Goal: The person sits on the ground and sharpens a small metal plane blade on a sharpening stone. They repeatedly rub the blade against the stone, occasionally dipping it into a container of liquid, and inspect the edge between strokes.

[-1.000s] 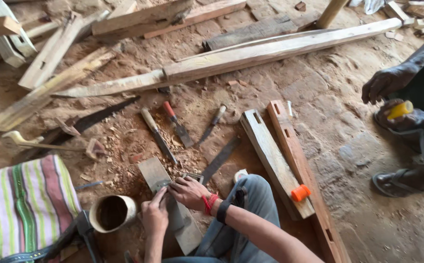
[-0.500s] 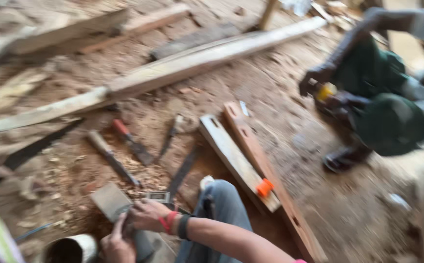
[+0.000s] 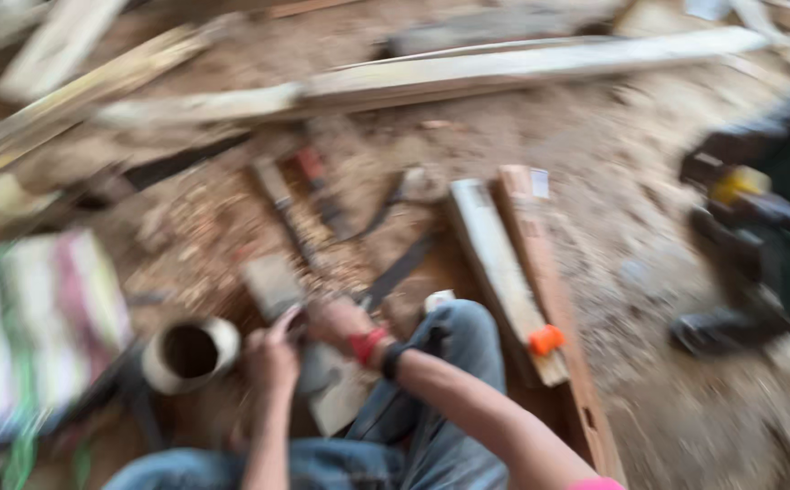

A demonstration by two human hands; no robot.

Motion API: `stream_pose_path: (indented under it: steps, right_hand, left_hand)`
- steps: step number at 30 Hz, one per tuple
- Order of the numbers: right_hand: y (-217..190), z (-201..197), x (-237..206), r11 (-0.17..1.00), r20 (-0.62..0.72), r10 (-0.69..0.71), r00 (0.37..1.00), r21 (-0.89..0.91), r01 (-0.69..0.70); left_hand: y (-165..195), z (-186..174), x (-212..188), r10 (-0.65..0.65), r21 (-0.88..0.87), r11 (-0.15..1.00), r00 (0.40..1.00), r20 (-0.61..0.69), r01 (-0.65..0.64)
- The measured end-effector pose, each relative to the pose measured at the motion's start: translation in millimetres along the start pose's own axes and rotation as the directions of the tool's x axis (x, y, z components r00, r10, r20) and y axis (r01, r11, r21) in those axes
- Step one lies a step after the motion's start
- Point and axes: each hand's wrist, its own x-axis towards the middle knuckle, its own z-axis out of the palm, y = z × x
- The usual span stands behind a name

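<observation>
Sawdust and wood chips cover the bare floor (image 3: 594,181), which serves as the work area; the view is motion-blurred.

Count of items:
- Two hands. The left hand (image 3: 273,354) and the right hand (image 3: 341,322) both rest on one flat grey block (image 3: 273,281) lying on the floor just ahead of the person's knee. The fingers look curled onto it; blur prevents telling how firm the hold is or whether a small tool is pinched between them.
- One round tin (image 3: 191,352), open end visible, just left of the left hand.
- One striped cloth bag (image 3: 41,318) at the left edge.
- Two short planks (image 3: 504,263) side by side right of the knee, with one orange piece (image 3: 546,340) on them.
- One long board (image 3: 504,73) across the top.
- Several hand tools (image 3: 322,195) scattered ahead of the block.

Change against the frame half a second earlier: the view has swung left, so the bag is again in view and the other person (image 3: 776,218) sits at the right edge. Both hands stay on the block.
</observation>
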Motion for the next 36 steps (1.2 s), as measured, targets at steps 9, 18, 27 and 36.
stream_pose_path:
  steps: [9,18,27,36]
  right_hand:
    - [-60,-10,-91,0.958,-0.222,-0.228,0.948,-0.226,0.177]
    - [-33,-2,-21,0.94,-0.038,-0.192,0.981,-0.293,0.172]
    - [-67,13,-58,0.926,-0.168,-0.23,0.958,-0.341,0.162]
    - [-72,-7,-49,0.876,-0.158,-0.204,0.966,-0.469,0.108]
  left_hand:
    - [7,-26,-89,-0.198,-0.192,0.959,0.977,0.081,0.21]
    - [-19,-32,-19,-0.231,-0.115,0.957,0.941,0.245,0.265]
    - [-26,-45,-62,-0.118,0.026,0.993,0.974,0.193,0.115]
    - [-12,-55,-53,-0.256,-0.112,0.947,0.915,0.31,0.303]
